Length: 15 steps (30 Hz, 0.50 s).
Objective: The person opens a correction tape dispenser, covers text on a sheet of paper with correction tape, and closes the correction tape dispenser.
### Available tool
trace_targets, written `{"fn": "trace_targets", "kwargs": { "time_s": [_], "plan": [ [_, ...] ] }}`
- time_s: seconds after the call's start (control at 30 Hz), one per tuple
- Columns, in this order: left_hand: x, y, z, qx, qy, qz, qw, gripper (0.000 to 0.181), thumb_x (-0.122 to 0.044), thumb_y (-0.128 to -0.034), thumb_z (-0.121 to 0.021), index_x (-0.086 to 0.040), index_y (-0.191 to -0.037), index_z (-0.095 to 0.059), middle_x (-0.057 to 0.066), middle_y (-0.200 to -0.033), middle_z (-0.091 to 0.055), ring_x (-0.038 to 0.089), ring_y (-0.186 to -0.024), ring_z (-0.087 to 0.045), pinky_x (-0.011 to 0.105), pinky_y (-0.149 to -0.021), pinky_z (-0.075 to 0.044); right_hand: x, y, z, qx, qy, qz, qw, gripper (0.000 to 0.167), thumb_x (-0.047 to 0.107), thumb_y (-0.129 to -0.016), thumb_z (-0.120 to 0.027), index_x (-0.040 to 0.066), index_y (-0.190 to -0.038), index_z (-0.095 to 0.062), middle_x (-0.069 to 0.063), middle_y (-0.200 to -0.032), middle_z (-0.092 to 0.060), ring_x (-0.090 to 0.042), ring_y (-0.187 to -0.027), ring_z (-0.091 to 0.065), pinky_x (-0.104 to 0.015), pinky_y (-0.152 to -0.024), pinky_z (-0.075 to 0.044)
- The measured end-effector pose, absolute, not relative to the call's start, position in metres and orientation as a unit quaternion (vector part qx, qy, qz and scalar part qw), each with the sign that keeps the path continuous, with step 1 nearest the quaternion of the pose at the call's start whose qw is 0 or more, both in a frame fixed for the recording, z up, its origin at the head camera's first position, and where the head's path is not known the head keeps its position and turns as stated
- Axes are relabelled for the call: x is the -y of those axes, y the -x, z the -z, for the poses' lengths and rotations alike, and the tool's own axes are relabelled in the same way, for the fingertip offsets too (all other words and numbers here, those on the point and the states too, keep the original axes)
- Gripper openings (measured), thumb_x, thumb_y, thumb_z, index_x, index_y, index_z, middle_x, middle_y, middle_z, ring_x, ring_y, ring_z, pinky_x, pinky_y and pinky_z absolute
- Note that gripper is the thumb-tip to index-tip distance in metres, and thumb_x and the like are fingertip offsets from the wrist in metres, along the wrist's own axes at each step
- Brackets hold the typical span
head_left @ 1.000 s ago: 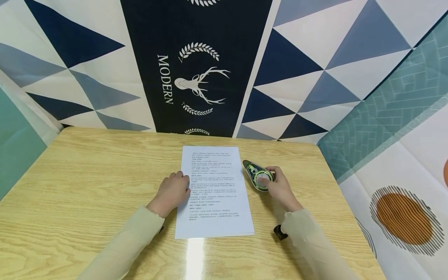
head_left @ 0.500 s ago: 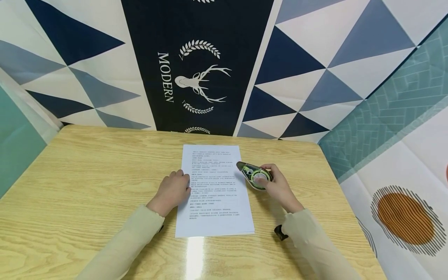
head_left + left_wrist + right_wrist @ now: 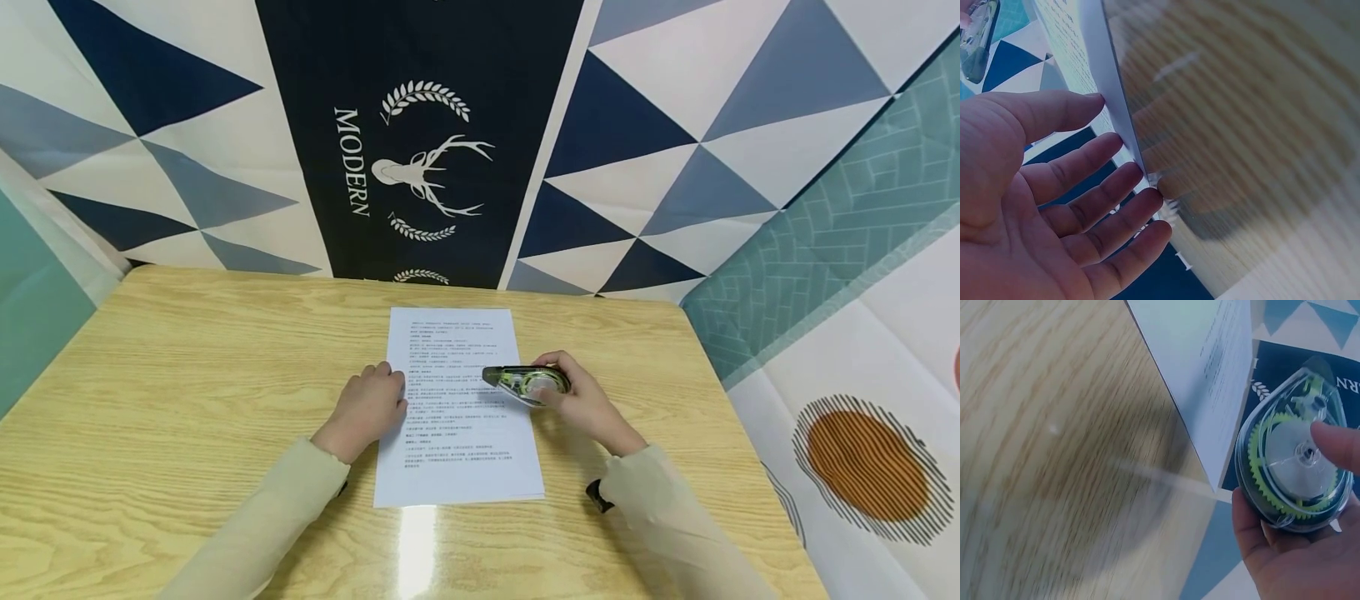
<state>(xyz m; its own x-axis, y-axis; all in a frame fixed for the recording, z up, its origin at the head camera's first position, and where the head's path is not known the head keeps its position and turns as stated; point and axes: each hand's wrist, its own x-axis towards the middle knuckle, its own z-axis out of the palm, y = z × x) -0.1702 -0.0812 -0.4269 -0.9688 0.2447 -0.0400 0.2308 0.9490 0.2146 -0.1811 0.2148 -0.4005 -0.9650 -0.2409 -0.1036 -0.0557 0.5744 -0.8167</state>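
Observation:
A printed white sheet [image 3: 457, 433] lies on the wooden table. The left hand [image 3: 367, 412] rests at the sheet's left edge; in the left wrist view the fingers of this hand [image 3: 1066, 194] are relaxed and slightly bent, tips at the paper's edge [image 3: 1107, 81]. A clear correction tape dispenser with a green gear [image 3: 528, 383] is pinched in the right hand [image 3: 585, 400], its tip over the printed lines. The right wrist view shows the thumb on the flat face of the dispenser [image 3: 1285, 462] and the right hand's fingers [image 3: 1250, 534] behind it.
The wooden table [image 3: 225, 367] extends around the sheet, with a bright reflection near its front. Behind it hangs a patterned cloth [image 3: 420, 167] with a deer head and triangles. Another cloth with an orange oval [image 3: 870, 467] is at the right.
The right hand has moved the dispenser leftward from beside the sheet to over its text, turning the tip to point left. The left hand has stayed at the sheet's left edge.

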Motion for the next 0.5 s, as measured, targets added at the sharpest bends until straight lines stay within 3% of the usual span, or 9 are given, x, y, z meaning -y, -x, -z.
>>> {"fn": "trace_targets", "kwargs": {
  "time_s": [0.5],
  "plan": [
    [0.0811,0.17,0.4225,-0.985,-0.128,-0.109,0.034,0.02,-0.021,-0.0857,-0.065,-0.004,-0.094,-0.064,0.006,-0.08,-0.052,0.021,-0.073,-0.045,0.035,-0.063,-0.042,-0.2047,0.1773,0.3983,-0.873,0.154,0.453,0.096,0.034,0.008,-0.085,-0.064,0.012,-0.117,-0.052,-0.012,-0.122,-0.056,-0.025,-0.104,-0.055,-0.037,-0.09,-0.042]
  ]
}}
